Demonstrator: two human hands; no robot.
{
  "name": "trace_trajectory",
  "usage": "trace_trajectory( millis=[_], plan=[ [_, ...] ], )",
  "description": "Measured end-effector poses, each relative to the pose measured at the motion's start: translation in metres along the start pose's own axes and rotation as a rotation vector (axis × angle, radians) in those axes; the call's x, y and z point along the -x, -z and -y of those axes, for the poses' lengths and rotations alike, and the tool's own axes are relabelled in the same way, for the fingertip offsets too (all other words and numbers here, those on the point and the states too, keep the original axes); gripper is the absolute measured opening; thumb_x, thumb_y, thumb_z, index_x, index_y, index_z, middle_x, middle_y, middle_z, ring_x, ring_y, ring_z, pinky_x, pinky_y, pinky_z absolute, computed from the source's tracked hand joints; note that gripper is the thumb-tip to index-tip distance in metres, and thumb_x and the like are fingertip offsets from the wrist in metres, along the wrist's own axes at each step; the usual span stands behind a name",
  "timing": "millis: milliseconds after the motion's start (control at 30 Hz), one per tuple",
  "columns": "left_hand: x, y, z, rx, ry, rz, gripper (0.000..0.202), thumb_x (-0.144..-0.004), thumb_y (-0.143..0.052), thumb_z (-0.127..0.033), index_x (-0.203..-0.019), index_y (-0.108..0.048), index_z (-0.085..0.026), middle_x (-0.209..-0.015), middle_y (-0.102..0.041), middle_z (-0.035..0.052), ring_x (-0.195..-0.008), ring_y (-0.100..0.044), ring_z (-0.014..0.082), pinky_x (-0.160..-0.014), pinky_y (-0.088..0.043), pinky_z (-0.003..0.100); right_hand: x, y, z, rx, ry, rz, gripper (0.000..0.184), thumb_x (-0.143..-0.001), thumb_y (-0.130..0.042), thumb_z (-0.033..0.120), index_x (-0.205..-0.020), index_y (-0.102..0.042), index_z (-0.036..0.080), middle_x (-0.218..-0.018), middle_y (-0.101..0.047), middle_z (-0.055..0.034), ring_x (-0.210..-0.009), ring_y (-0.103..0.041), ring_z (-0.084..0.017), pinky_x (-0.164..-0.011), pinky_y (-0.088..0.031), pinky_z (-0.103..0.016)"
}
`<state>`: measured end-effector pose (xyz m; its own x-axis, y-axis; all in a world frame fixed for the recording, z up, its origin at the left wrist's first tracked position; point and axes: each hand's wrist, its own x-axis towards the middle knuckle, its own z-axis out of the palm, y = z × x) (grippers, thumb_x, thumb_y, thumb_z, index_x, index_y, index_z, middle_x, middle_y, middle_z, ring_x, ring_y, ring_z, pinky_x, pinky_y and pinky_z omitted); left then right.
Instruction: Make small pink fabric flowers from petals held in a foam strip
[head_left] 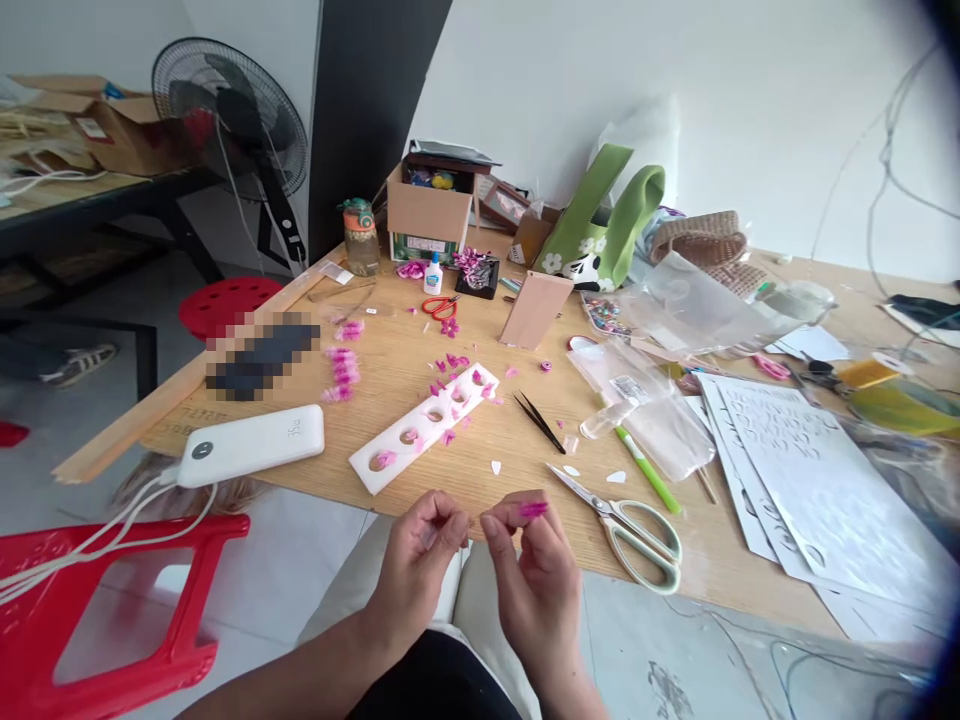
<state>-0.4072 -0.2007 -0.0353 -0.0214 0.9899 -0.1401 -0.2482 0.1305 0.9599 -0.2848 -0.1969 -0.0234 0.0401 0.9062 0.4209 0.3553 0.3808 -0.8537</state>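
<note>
Hands meet low, above the lap, at the near edge of the pale wood-grain bench (465,480). On the left hand (426,550), thumb and forefinger are pinched together, but whether they grip anything cannot be told. On the right hand (536,570), the thumb tip presses the forefinger, and a small fluffy magenta tuft (533,509) sits across the fingers, seemingly held there. With something so light, a soft fingertip pinch and steady wrists should serve best; squeezing would probably flatten the fibres.

Just ahead of the fingertips, bare wood gives some open room, broken by a small white petal-shaped piece (496,467). Beyond the left hand, a white foam-like strip with a row of round holes (422,427) slants away, dotted with pink scraps. Forward and right of the right hand lie slim black tweezers (541,422) and, nearer, steel scissors with pale green handles (609,508), whose rings reach the bench edge; a sleeve or elbow swung that way could knock them. Further out to the left, a white rounded power bank (255,445) trails cables over the edge.
</note>
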Motion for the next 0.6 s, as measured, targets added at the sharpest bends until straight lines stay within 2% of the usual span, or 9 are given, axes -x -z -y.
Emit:
trace_trajectory(
  millis=[67,133,233,300,367,467,533,600],
  plan=[
    [0.002,0.004,-0.002,-0.072,-0.025,-0.003,0.031,-0.088,-0.057,-0.041,-0.068,-0.051,-0.018,-0.063,-0.045,-0.0024,-0.063,-0.043,0.0117,-0.062,-0.039,0.024,-0.005,0.003,-0.005,0.029,-0.046,-0.025,0.017,-0.092,-0.057,0.018,-0.076,-0.056,0.021,-0.075,-0.056,0.0001,-0.073,-0.054,-0.015,-0.065,-0.042,-0.027],
    [0.007,0.013,-0.001,-0.188,-0.109,0.007,0.025,-0.092,-0.052,-0.034,-0.072,-0.053,-0.019,-0.067,-0.049,-0.0011,-0.065,-0.047,0.0125,-0.064,-0.041,0.025,-0.014,0.007,-0.01,0.03,-0.083,-0.041,0.015,-0.092,-0.058,0.022,-0.077,-0.057,0.021,-0.076,-0.056,0.0002,-0.073,-0.053,-0.015,-0.067,-0.042,-0.028],
    [0.018,0.032,0.008,-0.42,-0.411,0.029,0.009,-0.091,-0.051,-0.019,-0.086,-0.058,-0.02,-0.077,-0.057,0.0009,-0.073,-0.053,0.0145,-0.068,-0.045,0.028,-0.034,0.017,-0.017,0.016,-0.093,-0.121,0.015,-0.09,-0.061,0.028,-0.077,-0.058,0.02,-0.077,-0.056,0.0,-0.073,-0.052,-0.015,-0.067,-0.041,-0.029],
    [0.022,0.047,0.017,-0.537,-0.664,-0.031,0.018,-0.087,-0.054,-0.009,-0.1,-0.059,-0.021,-0.085,-0.06,0.0031,-0.081,-0.056,0.0168,-0.073,-0.047,0.031,-0.051,0.026,-0.018,0.017,-0.075,-0.192,0.016,-0.089,-0.063,0.031,-0.078,-0.06,0.02,-0.079,-0.057,-0.0007,-0.075,-0.054,-0.015,-0.07,-0.042,-0.03],
    [0.024,0.06,0.024,-0.646,-0.814,-0.142,0.029,-0.082,-0.058,-0.004,-0.107,-0.059,-0.019,-0.094,-0.06,0.0058,-0.09,-0.056,0.0196,-0.079,-0.049,0.034,-0.071,0.035,-0.019,0.028,-0.051,-0.239,0.016,-0.087,-0.065,0.033,-0.079,-0.062,0.019,-0.081,-0.058,-0.0014,-0.077,-0.056,-0.016,-0.072,-0.042,-0.031],
    [0.021,0.073,0.031,-0.744,-0.895,-0.357,0.04,-0.076,-0.065,-0.005,-0.113,-0.057,-0.02,-0.106,-0.056,0.0086,-0.101,-0.055,0.023,-0.086,-0.049,0.038,-0.103,0.048,-0.019,0.05,-0.026,-0.277,0.019,-0.084,-0.069,0.036,-0.08,-0.065,0.018,-0.079,-0.059,-0.0016,-0.073,-0.056,-0.015,-0.069,-0.042,-0.03],
    [0.016,0.077,0.035,-0.76,-0.885,-0.466,0.052,-0.074,-0.071,-0.009,-0.121,-0.053,-0.022,-0.114,-0.053,0.0096,-0.108,-0.053,0.0256,-0.092,-0.049,0.043,-0.126,0.054,-0.02,0.055,-0.036,-0.272,0.021,-0.081,-0.07,0.039,-0.08,-0.065,0.018,-0.075,-0.059,-0.0011,-0.068,-0.055,-0.014,-0.065,-0.043,-0.029],
    [0.01,0.079,0.038,-0.778,-0.838,-0.526,0.066,-0.072,-0.076,-0.016,-0.131,-0.046,-0.024,-0.121,-0.05,0.0111,-0.115,-0.051,0.0288,-0.099,-0.046,0.049,-0.148,0.056,-0.026,0.034,-0.048,-0.239,0.023,-0.079,-0.071,0.04,-0.078,-0.066,0.018,-0.073,-0.06,-0.0008,-0.066,-0.056,-0.013,-0.064,-0.044,-0.028]
  ],
)
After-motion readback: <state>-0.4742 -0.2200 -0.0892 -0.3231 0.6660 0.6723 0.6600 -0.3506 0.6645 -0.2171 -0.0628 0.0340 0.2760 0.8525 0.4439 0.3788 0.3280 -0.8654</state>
